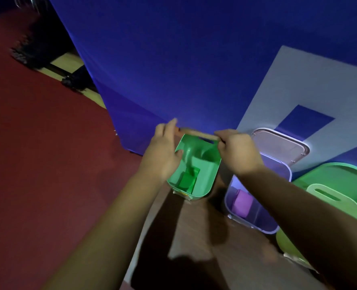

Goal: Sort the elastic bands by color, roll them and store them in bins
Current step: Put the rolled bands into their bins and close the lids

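Note:
A green bin (206,174) stands on the brown table near its far left corner, with a dark green band (189,181) lying inside it. Above its far rim a tan strip, apparently a lid (198,135) seen edge-on, is held at both ends. My left hand (163,151) grips the strip's left end, thumb over the bin's left rim. My right hand (237,152) grips the right end. To the right stands a purple bin (257,218) with a pink-purple band (241,204) inside.
A pale lid (282,145) leans behind the purple bin. A light green bin (340,208) and a green lid (336,174) sit at the right. A blue cloth wall (183,70) rises just behind the table (194,233). Red floor (37,164) lies to the left.

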A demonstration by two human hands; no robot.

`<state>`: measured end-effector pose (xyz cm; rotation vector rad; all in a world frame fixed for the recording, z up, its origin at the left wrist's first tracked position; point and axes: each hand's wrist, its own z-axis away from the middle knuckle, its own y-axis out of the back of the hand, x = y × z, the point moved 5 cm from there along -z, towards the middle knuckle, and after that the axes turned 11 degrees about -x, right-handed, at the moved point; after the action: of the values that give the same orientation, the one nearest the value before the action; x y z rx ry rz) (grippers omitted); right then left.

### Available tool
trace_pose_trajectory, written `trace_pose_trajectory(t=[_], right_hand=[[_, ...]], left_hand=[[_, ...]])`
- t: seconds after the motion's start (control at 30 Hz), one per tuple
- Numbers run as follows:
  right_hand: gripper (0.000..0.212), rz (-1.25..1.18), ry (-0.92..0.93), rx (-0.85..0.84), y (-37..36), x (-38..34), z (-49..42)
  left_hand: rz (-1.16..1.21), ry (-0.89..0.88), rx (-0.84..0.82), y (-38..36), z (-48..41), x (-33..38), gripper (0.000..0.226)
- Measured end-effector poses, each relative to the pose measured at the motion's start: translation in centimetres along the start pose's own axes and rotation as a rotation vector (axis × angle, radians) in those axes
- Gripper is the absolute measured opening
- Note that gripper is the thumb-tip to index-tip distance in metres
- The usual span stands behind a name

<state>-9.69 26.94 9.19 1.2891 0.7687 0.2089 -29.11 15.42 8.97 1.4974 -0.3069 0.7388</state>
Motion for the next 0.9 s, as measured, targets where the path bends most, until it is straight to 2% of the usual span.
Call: trace_pose_trajectory(t=[0.07,0.17,0.23,0.43,0.63,0.9], right_hand=[[0.048,-0.037,0.02,-0.019,-1.2,-0.5,1.6],[0.053,-0.039,0.064,-0.05,-3.5,-1.1,3.5],[0.05,-0.03,0.106,-0.037,-5.1,-1.1,4.4],[0.05,-0.047,0.16,-0.054,-7.5,-2.2,7.2],[0.051,0.031,0.127,-0.186,-10.5,-2.1,8.6],[0.046,0.081,0.106,-0.221,-11.8,-2.3,9.1]], left_hand=[[-0.089,-0.103,-0.024,-0.5,-0.3,0.9,0.089],[-0.13,-0.198,-0.075,-2.5,-0.1,0.1,0.057],[-0.103,-0.205,-0.036,-3.3,0.8,-0.9,0.042],[-0.151,-0.178,0.045,-4.4,4.8,-3.6,0.043],[-0.204,-0.179,-0.017,-6.9,6.4,-4.8,0.045],[-0.149,-0.179,-0.065,-7.6,6.0,-5.6,0.039]])
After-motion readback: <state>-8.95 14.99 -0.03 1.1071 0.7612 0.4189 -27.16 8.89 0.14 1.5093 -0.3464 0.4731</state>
